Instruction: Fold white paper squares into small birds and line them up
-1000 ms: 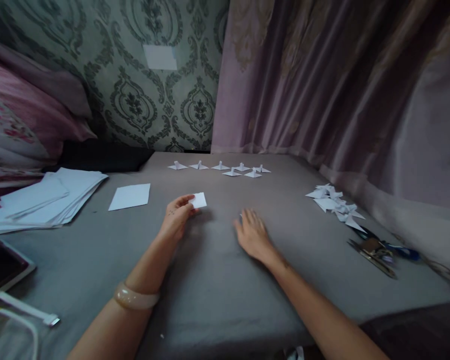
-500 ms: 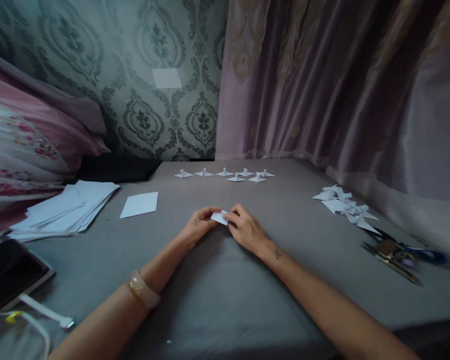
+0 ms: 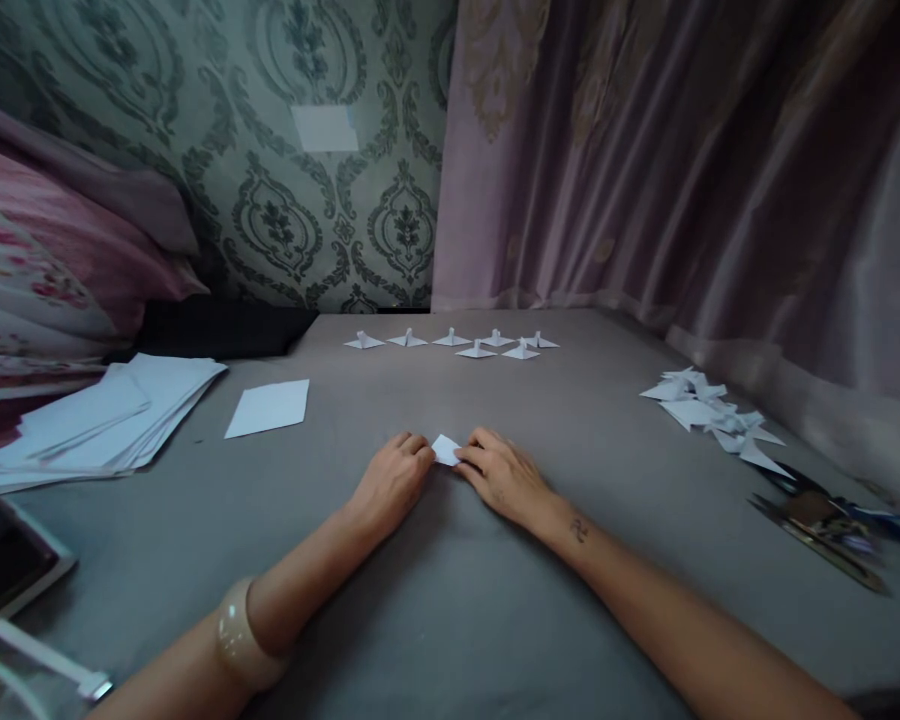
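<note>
A small folded piece of white paper is held between my two hands, low over the middle of the grey-covered table. My left hand, with a pale bangle on its forearm, pinches the paper's left corner. From the other side my right hand pinches its right corner between thumb and fingers. Beyond the hands, several small folded paper figures stand in two short rows. A single square sheet of paper lies flat to the left.
At far left a stack of white paper lies near a dark-screened device and a white cable. On the right are a heap of folded paper pieces and scissors. Patterned wallpaper and a curtain border the back.
The paper has turned so a corner points away from me. My left hand has rolled over, its back now upward, and both hands have come slightly nearer. The camera view has shifted a little.
</note>
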Available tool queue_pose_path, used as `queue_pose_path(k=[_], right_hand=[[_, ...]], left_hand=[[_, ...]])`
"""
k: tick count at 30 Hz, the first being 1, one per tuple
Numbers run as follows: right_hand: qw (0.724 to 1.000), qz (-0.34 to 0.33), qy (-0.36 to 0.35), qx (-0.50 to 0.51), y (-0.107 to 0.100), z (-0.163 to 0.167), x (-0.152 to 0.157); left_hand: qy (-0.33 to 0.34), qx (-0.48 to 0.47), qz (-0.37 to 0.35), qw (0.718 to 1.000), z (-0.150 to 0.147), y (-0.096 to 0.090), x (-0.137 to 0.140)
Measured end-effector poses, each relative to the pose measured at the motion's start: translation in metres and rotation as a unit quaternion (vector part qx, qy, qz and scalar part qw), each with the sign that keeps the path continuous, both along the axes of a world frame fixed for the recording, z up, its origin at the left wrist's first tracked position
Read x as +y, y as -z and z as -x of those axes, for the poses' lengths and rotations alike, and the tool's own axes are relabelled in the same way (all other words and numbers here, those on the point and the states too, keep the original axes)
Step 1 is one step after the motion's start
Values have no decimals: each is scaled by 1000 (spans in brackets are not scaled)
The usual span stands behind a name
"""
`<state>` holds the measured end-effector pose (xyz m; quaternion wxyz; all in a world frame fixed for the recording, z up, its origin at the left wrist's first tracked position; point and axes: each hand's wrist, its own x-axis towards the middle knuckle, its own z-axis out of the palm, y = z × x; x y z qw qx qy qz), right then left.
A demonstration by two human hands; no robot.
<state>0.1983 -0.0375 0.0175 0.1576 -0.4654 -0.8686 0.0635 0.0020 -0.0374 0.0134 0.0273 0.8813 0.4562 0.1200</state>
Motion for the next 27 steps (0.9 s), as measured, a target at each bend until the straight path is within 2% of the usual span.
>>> queue_pose_path(k=[4,10,17,27], right_hand=[[996,41,-28,67,5,-8,10],[978,119,8,172,6,-6,21],[964,166,71,195,8,0,29],[967,148,140,153,5,12,31]], left_hand=[[-37,-84,21,996,4,8,1],[-116,-215,112,963,6,4,1],[-163,-216,137,953,2,-3,2],[-198,-231,146,941,-2,-4,5]])
